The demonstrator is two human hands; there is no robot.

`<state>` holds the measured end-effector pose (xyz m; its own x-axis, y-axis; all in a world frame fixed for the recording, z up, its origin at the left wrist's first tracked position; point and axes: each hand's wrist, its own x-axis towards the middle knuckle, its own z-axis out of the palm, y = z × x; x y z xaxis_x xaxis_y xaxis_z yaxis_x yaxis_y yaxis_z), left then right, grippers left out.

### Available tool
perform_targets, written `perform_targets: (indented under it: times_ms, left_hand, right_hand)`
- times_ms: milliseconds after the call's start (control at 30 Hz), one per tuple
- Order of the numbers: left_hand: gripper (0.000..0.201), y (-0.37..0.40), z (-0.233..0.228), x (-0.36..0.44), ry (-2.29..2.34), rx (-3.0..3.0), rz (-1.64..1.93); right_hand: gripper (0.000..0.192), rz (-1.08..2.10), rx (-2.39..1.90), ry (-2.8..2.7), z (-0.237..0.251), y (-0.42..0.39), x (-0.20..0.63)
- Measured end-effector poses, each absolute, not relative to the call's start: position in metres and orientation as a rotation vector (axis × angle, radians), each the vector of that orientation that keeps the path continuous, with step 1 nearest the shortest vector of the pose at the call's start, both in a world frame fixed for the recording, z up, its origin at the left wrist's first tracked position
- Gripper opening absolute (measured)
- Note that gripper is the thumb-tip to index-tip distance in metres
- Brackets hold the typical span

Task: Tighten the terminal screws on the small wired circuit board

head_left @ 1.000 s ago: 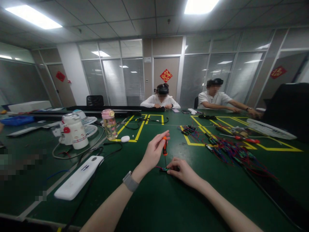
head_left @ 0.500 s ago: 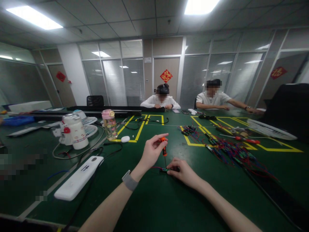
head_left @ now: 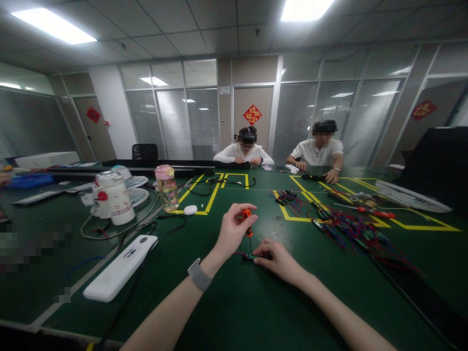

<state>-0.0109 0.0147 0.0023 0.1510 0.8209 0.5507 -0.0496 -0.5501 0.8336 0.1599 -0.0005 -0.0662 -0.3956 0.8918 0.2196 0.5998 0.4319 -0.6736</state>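
My left hand (head_left: 236,225) grips the orange and black handle of a screwdriver (head_left: 249,229) between thumb and fingers. The screwdriver stands nearly upright, its thin shaft pointing down at a small green circuit board (head_left: 250,257) on the table. Whether the tip sits in a screw is too small to tell. With thumb and fingertips, my right hand (head_left: 272,254) pinches the board's right end against the green tabletop. Red wire runs out from the board's left side.
A pile of wired circuit boards (head_left: 351,229) lies to the right, beside a red-handled screwdriver (head_left: 376,211). Leftward are a white power bank-like slab (head_left: 119,270), a pink-lidded bottle (head_left: 167,189) and a white jug (head_left: 115,200). Two people (head_left: 244,148) sit across the table.
My left fingers have curled in around the screwdriver handle, which leans slightly more to the left. My right hand stays in place. The person at far right has drawn an outstretched arm back in.
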Motion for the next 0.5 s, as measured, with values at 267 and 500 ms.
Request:
perform_targets:
  times_ms: [267, 500]
  left_hand:
    - [0.035, 0.0178, 0.0073, -0.0171, 0.529, 1.600, 1.312]
    - [0.021, 0.0136, 0.0059, -0.0190, 0.856, 1.960, 1.593]
  right_hand:
    - [0.010, 0.672, -1.230, -2.130, -0.0695, 0.0020, 0.1610]
    - [0.011, 0.675, -1.251, -2.128, -0.0676, 0.0001, 0.1605]
